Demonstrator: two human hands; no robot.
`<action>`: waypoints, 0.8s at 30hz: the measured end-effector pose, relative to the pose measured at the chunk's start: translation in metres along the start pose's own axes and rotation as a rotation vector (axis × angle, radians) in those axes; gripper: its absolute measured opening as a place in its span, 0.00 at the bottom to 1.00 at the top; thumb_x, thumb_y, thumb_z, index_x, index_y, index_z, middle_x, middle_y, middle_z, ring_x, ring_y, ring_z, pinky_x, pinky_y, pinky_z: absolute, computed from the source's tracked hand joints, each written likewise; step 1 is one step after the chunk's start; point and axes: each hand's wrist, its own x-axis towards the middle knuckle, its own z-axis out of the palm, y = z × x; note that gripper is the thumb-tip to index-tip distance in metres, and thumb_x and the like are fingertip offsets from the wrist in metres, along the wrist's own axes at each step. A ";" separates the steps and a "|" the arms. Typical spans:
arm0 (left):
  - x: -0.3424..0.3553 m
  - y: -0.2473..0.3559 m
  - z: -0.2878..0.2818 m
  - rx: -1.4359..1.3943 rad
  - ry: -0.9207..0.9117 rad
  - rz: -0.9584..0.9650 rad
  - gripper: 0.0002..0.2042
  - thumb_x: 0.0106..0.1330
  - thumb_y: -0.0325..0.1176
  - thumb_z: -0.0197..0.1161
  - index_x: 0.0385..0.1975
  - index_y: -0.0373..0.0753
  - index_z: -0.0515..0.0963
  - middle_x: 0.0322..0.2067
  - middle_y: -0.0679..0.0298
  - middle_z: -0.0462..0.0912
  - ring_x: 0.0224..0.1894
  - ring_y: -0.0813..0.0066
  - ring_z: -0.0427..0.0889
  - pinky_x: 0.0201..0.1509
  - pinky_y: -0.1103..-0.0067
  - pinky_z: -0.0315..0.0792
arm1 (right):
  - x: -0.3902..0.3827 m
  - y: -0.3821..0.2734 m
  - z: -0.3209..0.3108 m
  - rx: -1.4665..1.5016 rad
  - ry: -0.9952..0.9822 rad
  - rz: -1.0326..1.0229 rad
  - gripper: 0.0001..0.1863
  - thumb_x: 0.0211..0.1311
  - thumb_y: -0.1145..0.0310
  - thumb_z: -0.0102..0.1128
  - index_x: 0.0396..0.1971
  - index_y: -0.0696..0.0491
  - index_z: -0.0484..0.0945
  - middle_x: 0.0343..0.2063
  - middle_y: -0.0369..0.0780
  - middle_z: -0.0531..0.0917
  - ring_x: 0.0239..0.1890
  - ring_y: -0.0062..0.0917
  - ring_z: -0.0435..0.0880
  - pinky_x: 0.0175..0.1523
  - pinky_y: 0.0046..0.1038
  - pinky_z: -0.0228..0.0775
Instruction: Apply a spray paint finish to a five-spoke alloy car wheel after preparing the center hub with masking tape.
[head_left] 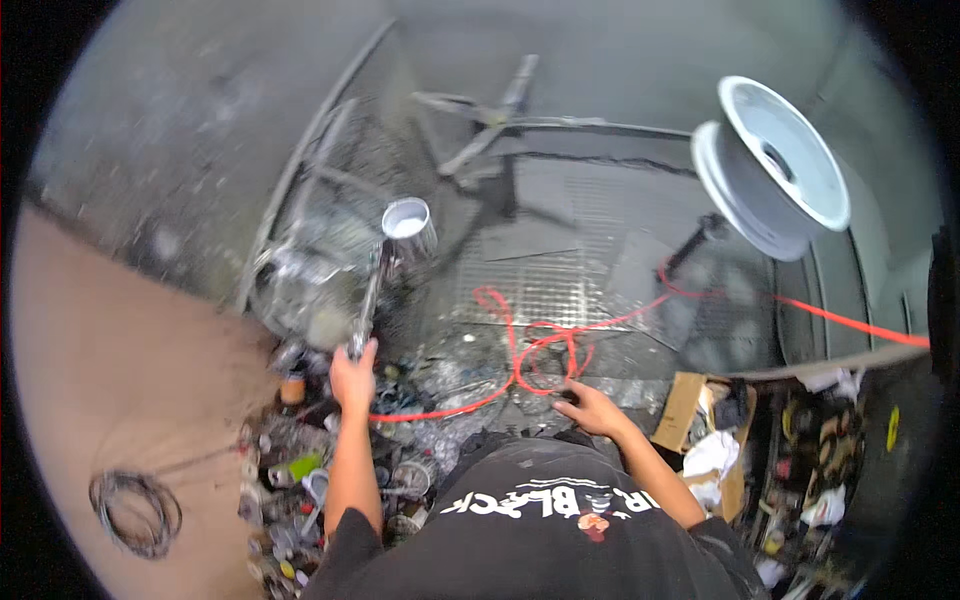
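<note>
My left hand (352,378) is closed round the handle of a spray gun (371,302), held out ahead at the left. At the gun's far end sits a round cup (407,222) with whitish contents showing in its open top. A red air hose (440,413) runs from beside my left wrist and loops in the middle. Close to those loops, my right hand (594,411) is low in front of my body, fingers and thumb apart. I see nothing in it. A pale grey wheel rim (790,160) stands tilted on a dark stand (690,245) at the right, away from both hands.
Beyond the hose lies a metal floor grating (555,285). A metal stand with several arms (490,118) is at the back. Cans and bottles crowd the lower left, near a coiled dark cable (137,512). A cardboard box (682,412) and shelves of clutter (800,450) occupy the lower right.
</note>
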 end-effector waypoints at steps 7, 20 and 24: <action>-0.142 0.126 0.125 -0.270 -0.375 0.200 0.23 0.63 0.43 0.71 0.47 0.28 0.77 0.40 0.46 0.85 0.42 0.53 0.84 0.49 0.65 0.74 | 0.052 -0.002 -0.078 0.228 0.256 -0.167 0.39 0.61 0.42 0.65 0.56 0.64 0.74 0.51 0.58 0.80 0.57 0.46 0.80 0.61 0.39 0.71; -0.337 0.358 0.273 -0.522 -1.271 0.694 0.30 0.69 0.47 0.64 0.60 0.31 0.61 0.49 0.42 0.77 0.50 0.52 0.81 0.56 0.64 0.72 | -0.033 0.111 -0.294 0.838 1.321 0.054 0.35 0.61 0.79 0.54 0.69 0.52 0.56 0.50 0.42 0.75 0.43 0.28 0.81 0.36 0.30 0.84; -0.354 0.432 0.252 -0.312 -1.720 0.814 0.34 0.72 0.47 0.62 0.65 0.30 0.56 0.58 0.37 0.72 0.62 0.54 0.74 0.66 0.65 0.67 | -0.104 0.110 -0.351 0.674 1.299 0.135 0.32 0.59 0.80 0.54 0.65 0.49 0.64 0.44 0.36 0.77 0.37 0.21 0.81 0.28 0.26 0.82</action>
